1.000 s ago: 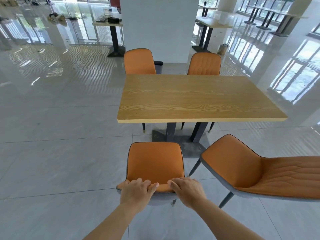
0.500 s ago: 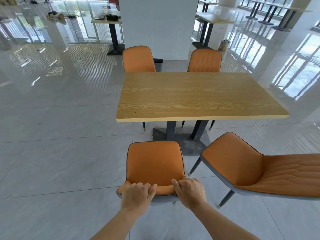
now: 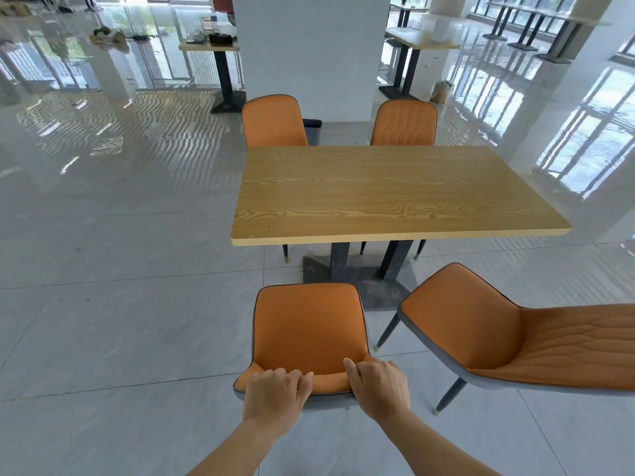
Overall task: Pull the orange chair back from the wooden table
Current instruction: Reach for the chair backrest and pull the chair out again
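Note:
An orange chair (image 3: 307, 328) with a grey shell stands directly in front of me, its seat facing the wooden table (image 3: 388, 194). The seat's front edge sits clear of the table's near edge, with floor and the table's dark base showing between them. My left hand (image 3: 275, 395) grips the top of the backrest on its left side. My right hand (image 3: 378, 384) grips the same top edge on the right, thumb over the front. Most of the chair's legs are hidden under the seat.
A second orange chair (image 3: 515, 341) stands close on the right, turned sideways. Two more orange chairs (image 3: 273, 121) are tucked in at the table's far side, before a white pillar (image 3: 309, 53). Glossy tiled floor spreads to the left; other tables stand far back.
The chair has slid a little toward me, away from the table, with both hands still on its backrest. The gap between seat and table edge has widened slightly.

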Tool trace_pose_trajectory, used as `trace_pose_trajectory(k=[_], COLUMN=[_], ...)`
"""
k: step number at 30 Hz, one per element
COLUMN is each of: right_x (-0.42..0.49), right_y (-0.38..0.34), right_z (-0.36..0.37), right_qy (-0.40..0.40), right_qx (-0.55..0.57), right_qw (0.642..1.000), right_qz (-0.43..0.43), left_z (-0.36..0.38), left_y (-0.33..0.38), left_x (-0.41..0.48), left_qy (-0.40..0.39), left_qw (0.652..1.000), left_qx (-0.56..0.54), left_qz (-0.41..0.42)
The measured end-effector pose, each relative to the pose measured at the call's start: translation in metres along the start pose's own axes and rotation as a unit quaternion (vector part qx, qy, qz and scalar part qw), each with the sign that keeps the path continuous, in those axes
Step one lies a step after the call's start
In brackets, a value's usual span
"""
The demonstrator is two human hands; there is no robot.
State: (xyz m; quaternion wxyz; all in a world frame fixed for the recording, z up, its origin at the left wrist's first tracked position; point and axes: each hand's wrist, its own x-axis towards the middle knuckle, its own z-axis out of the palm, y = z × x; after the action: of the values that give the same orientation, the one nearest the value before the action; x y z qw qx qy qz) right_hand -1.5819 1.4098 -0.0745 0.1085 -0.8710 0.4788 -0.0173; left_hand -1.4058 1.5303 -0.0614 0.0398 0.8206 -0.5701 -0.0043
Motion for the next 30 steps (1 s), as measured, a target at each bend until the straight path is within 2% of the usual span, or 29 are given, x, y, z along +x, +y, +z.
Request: trace_pose_trajectory(k=[2,12,16,20,22,27,30], right_x=[0.002,-0.005,-0.005,-0.006,-0.007,-0.009,-0.014], right_y=[0.000,-0.006,-0.006,-0.009,-0.010,-0.012,-0.011], right_z=[0.001,0.007,0.003,-0.009,-0.014,-0.026,-0.037], right_qy=[0.004,0.035,0.023,0.006,-0.005,-0.009,0.003], right_qx=[0.003,0.021,0.032,0.037,0.049,0.100,0.127], right_qw=[1.000,0.999,0.999,0.999,0.999,0.994,0.991], right_qz=[0.003,0.028,0.025,0.014,0.013,0.032,0.046], left_z=[-0.005,-0.005,-0.006,-0.005,-0.003,-0.004,-0.019], left_y=[0.001,-0.003,-0.005,-0.004,-0.006,-0.009,-0.003], left_x=[0.002,-0.003,-0.003,-0.003,-0.001,0.007,0.009], left_qy=[-0.027,-0.038,-0.062,-0.053,-0.077,-0.161,-0.097], left_qw=[1.000,0.999,0.998,0.998,0.997,0.986,0.994], left_qx=[0.005,0.009,0.002,-0.015,-0.021,-0.022,-0.052], left_qz=[0.008,-0.008,-0.019,-0.007,-0.010,0.040,0.002])
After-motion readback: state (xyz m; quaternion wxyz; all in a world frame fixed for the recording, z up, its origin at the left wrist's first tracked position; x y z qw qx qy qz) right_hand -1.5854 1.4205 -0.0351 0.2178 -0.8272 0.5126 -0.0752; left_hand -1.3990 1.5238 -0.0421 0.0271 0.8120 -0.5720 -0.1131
